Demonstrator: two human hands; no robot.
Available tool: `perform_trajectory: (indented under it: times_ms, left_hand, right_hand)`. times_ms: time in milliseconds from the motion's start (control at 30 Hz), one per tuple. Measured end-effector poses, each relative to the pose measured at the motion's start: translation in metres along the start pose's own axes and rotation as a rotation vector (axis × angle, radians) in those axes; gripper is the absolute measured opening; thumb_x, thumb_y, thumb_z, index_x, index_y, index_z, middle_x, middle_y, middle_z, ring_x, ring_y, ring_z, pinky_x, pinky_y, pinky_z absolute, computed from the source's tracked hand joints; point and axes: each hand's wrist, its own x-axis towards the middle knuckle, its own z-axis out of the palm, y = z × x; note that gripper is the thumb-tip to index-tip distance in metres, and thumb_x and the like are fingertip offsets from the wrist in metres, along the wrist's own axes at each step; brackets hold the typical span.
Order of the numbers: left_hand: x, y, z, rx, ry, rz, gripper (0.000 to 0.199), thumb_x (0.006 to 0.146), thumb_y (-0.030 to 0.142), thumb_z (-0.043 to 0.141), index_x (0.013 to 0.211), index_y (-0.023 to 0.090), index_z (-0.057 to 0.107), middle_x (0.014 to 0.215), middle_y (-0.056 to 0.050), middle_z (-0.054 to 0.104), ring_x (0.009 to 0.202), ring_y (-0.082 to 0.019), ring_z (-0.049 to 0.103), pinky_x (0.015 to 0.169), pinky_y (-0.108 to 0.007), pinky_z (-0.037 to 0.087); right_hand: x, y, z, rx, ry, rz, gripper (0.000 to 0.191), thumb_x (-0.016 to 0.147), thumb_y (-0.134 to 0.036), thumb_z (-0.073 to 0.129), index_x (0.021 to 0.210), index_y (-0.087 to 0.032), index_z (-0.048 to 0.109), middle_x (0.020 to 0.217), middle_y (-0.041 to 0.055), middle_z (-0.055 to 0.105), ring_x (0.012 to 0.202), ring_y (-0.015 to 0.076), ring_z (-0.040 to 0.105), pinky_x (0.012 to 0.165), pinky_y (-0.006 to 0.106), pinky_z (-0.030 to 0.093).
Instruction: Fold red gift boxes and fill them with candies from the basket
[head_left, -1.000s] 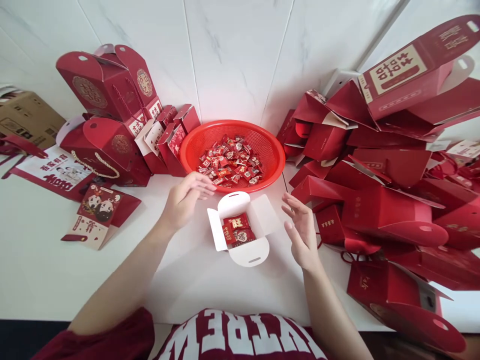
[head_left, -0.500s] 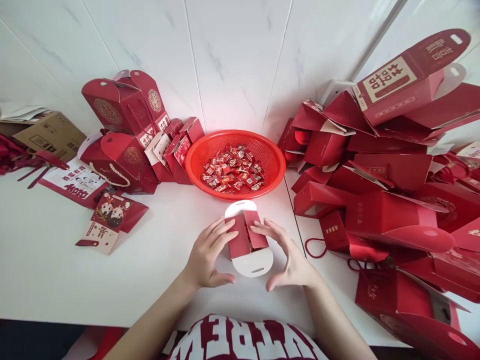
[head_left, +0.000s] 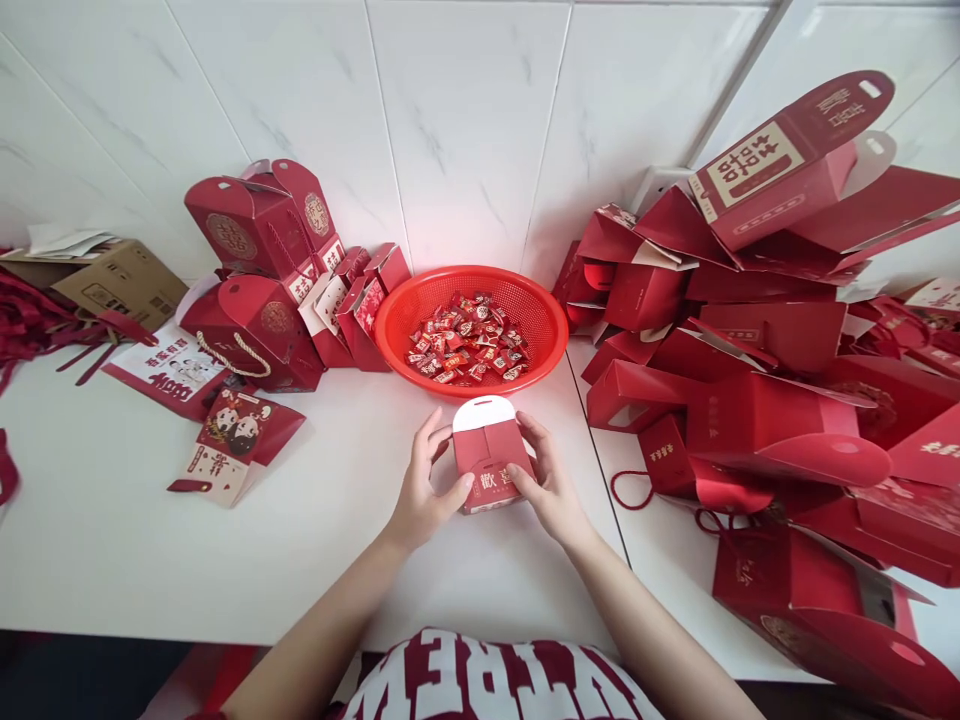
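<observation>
A small red gift box (head_left: 487,455) with pale Chinese characters stands on the table in front of me. Its near flap lies folded down over the top, while the far white-lined flap (head_left: 484,411) still points away. My left hand (head_left: 429,490) grips the box's left side, thumb at the near left corner and fingers along the side. On the right side, my right hand (head_left: 549,478) holds the box, its thumb pressing on the folded flap. Just beyond sits a red plastic basket (head_left: 390,345) of wrapped candies (head_left: 472,338).
Piled red boxes (head_left: 765,420) cover the right side. Several finished-looking gift boxes (head_left: 259,320) stand at the back left, near a flat printed card box (head_left: 232,430) and a cardboard box (head_left: 131,285). A tiled wall (head_left: 465,130) closes off the back.
The near flap has folded over the box top, hiding its white lining. Both hands have closed in on the box's sides, and my right thumb now presses on the flap.
</observation>
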Motion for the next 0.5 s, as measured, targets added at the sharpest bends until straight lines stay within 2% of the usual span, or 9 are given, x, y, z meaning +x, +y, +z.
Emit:
perform_trajectory:
  times_ms: [67, 133, 200, 267, 333, 400, 500]
  left_hand:
    - [0.003, 0.0, -0.003, 0.0, -0.059, 0.007, 0.073, 0.087, 0.024, 0.064, 0.15, 0.029, 0.029, 0.143, -0.01, 0.047, 0.134, -0.027, 0.047, 0.116, -0.051, 0.037]
    - [0.005, 0.001, -0.006, 0.04, -0.085, 0.059, 0.059, 0.087, 0.022, 0.063, 0.141, 0.028, 0.043, 0.14, -0.01, 0.049, 0.132, -0.027, 0.049, 0.114, -0.05, 0.04]
    - [0.006, 0.004, -0.008, 0.124, -0.108, 0.119, 0.041, 0.088, 0.02, 0.061, 0.128, 0.026, 0.056, 0.136, -0.01, 0.05, 0.13, -0.027, 0.05, 0.112, -0.049, 0.041]
    - [0.005, 0.006, -0.01, 0.24, -0.132, 0.167, 0.027, 0.091, 0.02, 0.055, 0.116, 0.025, 0.064, 0.138, -0.009, 0.049, 0.131, -0.027, 0.048, 0.112, -0.048, 0.041]
    - [0.002, 0.006, -0.011, 0.372, -0.135, 0.218, 0.028, 0.095, 0.018, 0.049, 0.113, 0.026, 0.068, 0.142, -0.007, 0.05, 0.134, -0.026, 0.046, 0.113, -0.047, 0.041]
    - [-0.001, 0.005, -0.012, 0.505, -0.117, 0.294, 0.034, 0.096, 0.015, 0.045, 0.119, 0.027, 0.067, 0.143, -0.005, 0.053, 0.139, -0.026, 0.042, 0.114, -0.048, 0.038]
    - [-0.006, 0.003, -0.014, 0.65, -0.157, 0.39, 0.045, 0.092, 0.028, 0.057, 0.137, 0.024, 0.056, 0.145, -0.006, 0.054, 0.144, -0.031, 0.035, 0.116, -0.053, 0.035]
  right_hand:
    - [0.002, 0.003, -0.001, 0.073, -0.06, 0.052, 0.061, 0.095, -0.036, 0.056, 0.15, -0.031, 0.031, 0.158, 0.0079, 0.033, 0.145, 0.0239, 0.035, 0.117, 0.048, 0.037]
    - [0.002, 0.004, -0.002, 0.098, -0.071, 0.062, 0.062, 0.095, -0.034, 0.055, 0.151, -0.032, 0.03, 0.16, 0.0063, 0.032, 0.146, 0.0236, 0.035, 0.117, 0.047, 0.036]
    - [0.0, 0.005, -0.001, 0.058, -0.063, 0.041, 0.061, 0.096, -0.033, 0.053, 0.152, -0.034, 0.029, 0.16, 0.0052, 0.032, 0.145, 0.0237, 0.036, 0.116, 0.047, 0.037]
    - [-0.002, 0.004, 0.001, -0.075, -0.044, -0.016, 0.054, 0.099, -0.033, 0.049, 0.151, -0.034, 0.034, 0.16, 0.0046, 0.032, 0.145, 0.0241, 0.035, 0.117, 0.047, 0.036]
    - [-0.004, 0.004, 0.002, -0.274, -0.013, -0.104, 0.044, 0.101, -0.033, 0.044, 0.145, -0.033, 0.046, 0.159, 0.0041, 0.034, 0.146, 0.0249, 0.034, 0.118, 0.049, 0.033]
    - [-0.006, 0.003, 0.001, -0.464, -0.016, -0.194, 0.039, 0.103, -0.032, 0.04, 0.138, -0.033, 0.056, 0.159, 0.0031, 0.036, 0.147, 0.0256, 0.033, 0.119, 0.051, 0.03]
    - [-0.006, 0.0, -0.004, -0.654, -0.123, -0.268, 0.041, 0.104, -0.033, 0.038, 0.143, -0.035, 0.051, 0.16, 0.0022, 0.036, 0.148, 0.0269, 0.031, 0.12, 0.056, 0.026]
